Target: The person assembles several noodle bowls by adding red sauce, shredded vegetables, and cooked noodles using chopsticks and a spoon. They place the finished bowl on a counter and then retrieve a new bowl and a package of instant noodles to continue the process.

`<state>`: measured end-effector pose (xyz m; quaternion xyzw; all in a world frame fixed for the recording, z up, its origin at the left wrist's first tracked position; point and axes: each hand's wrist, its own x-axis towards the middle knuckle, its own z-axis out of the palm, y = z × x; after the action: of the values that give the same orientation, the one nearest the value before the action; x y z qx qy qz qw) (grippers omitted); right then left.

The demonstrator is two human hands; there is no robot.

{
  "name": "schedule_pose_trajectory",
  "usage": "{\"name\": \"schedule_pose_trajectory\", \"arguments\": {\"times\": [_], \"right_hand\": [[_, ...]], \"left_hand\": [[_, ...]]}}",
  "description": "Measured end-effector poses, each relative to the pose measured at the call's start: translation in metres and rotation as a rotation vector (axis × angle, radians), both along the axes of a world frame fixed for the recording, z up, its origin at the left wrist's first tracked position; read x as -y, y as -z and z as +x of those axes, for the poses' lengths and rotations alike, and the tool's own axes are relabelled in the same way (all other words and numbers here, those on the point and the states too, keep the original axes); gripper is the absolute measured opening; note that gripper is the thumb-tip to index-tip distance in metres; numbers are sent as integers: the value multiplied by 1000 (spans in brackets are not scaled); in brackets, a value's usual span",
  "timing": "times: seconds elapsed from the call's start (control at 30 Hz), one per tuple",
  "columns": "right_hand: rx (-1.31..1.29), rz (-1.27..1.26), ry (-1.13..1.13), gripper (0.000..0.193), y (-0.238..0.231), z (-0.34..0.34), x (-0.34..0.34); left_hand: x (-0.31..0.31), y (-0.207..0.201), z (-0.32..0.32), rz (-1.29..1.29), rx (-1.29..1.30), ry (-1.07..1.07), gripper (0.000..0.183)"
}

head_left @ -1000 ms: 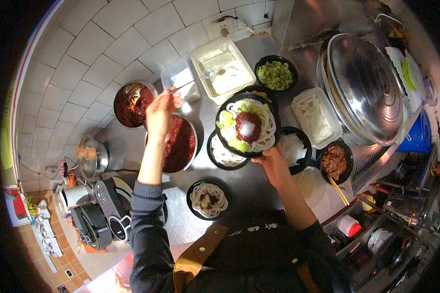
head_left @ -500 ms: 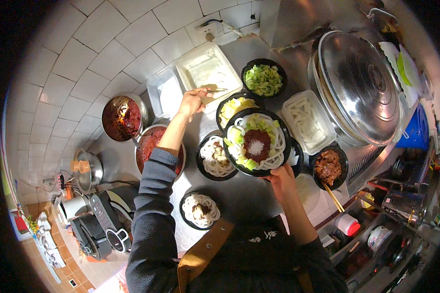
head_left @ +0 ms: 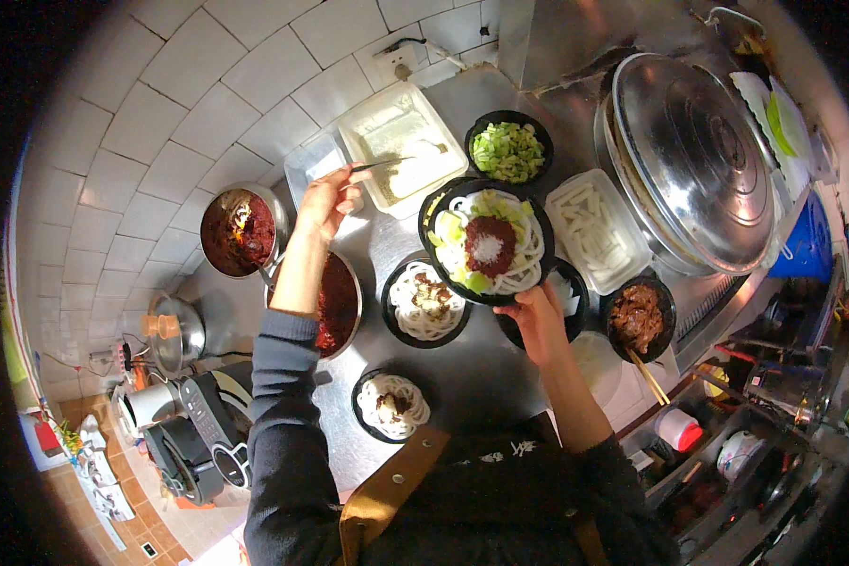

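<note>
Held up by my right hand (head_left: pixel 535 321) at its near rim is a black bowl (head_left: pixel 431 247) of thick white noodles, with chopped greens, a mound of red powder and a little white powder on top. My left hand (head_left: pixel 325 203) pinches the dark handle of a thin spoon (head_left: pixel 379 165), which reaches over a white rectangular tub (head_left: pixel 358 127) with pale contents. Whether the spoon carries anything is hard to see. Two more black bowls of noodles, one in the middle (head_left: pixel 427 307) and one nearer me (head_left: pixel 391 407), stand on the steel counter (head_left: pixel 481 377).
Chopped greens fill a black bowl (head_left: pixel 509 153) at the back. White strips lie in a clear box (head_left: pixel 597 231); brown meat with chopsticks sits in another bowl (head_left: pixel 637 316). A large lidded pot (head_left: pixel 693 165) stands right. Two metal pots (head_left: pixel 241 231) hold red paste at left.
My left hand has drawn back to the left with the spoon. My right hand has shifted the held bowl slightly left and away, now covering the bowl of yellow pieces behind it.
</note>
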<state>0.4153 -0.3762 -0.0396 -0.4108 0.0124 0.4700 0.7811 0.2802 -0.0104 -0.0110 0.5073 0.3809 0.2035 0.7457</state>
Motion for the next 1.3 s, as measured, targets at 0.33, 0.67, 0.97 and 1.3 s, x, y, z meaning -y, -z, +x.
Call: {"name": "schedule_pose_trajectory", "arguments": {"times": [0.33, 0.67, 0.97, 1.3], "right_hand": [[-54, 59, -18, 35, -7, 4, -51], [-45, 31, -42, 34, -4, 0, -59], [-37, 20, -25, 45, 9, 5, -37], [-33, -50, 9, 44, 9, 9, 3]], "left_hand": [[84, -128, -38, 144, 23, 3, 31], [128, -128, -55, 778, -7, 181, 28], [61, -79, -18, 106, 25, -241, 32], [12, 45, 54, 315, -295, 76, 29]]}}
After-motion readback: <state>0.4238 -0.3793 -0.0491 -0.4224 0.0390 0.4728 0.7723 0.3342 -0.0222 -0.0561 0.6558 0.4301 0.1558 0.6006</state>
